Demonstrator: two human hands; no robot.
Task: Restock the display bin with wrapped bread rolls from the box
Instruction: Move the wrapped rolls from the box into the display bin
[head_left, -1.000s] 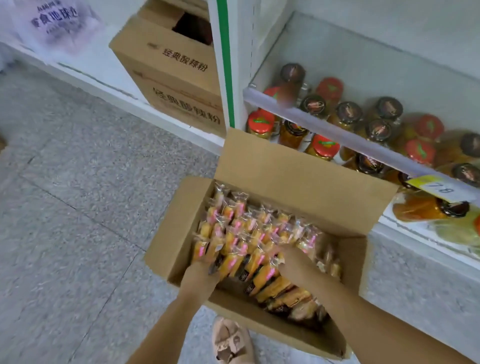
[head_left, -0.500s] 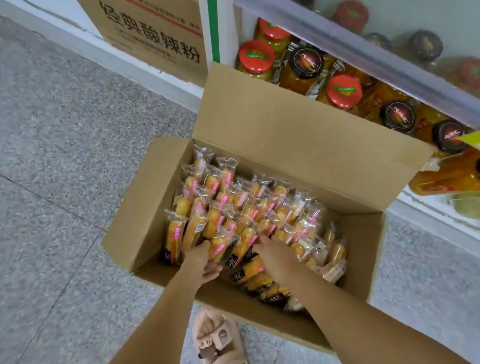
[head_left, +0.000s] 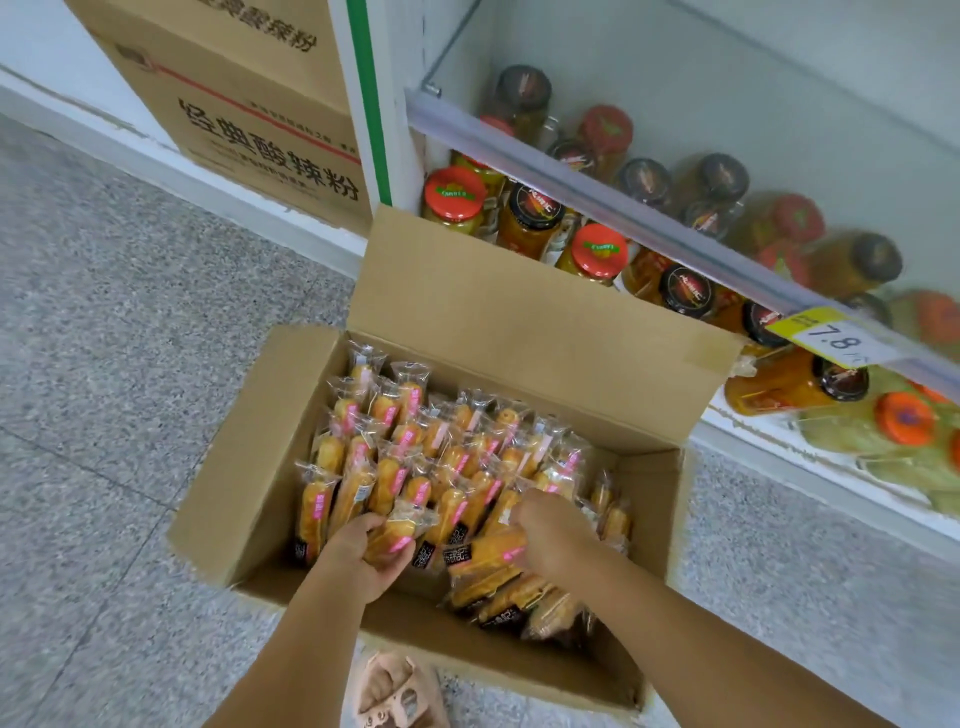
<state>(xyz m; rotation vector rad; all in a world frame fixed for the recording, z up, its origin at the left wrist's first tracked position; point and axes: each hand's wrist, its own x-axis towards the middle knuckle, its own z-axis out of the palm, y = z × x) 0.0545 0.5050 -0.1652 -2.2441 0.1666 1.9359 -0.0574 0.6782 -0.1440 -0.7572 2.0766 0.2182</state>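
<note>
Floor: grey speckled tile, which carries the box.
Printed carton: stands at the far left against the shelving post, closed. It has no part in the task.
Box: open on the floor, far flap upright against the shelf front, left flap folded outward.
Wrapped rolls: packed upright in rows from the box's far-left corner across to its right wall. The stock is near full, so restocking appears to be at an early stage.
Left hand: at the box's near-left side, fingers curled round one roll.
Held roll: in the left hand's grasp, tilted, and still level with its neighbours.
Change: half a second ago the left hand only rested on the packets, whereas it now has one in its grip. I judge that the pick has begun but the lift-out is not yet done.
Loose rolls: lying flat in a heap at the box's near-right corner.
Right hand: back uppermost on the rolls right of centre, as before. Its fingers are hidden and blurred, so I cannot tell whether it grasps anything.
Jars: red and dark lids on the shelf behind the far flap.
Price tag: yellow, on the shelf rail at right.
Display bin: not in view. Every roll remains in the box.
</note>
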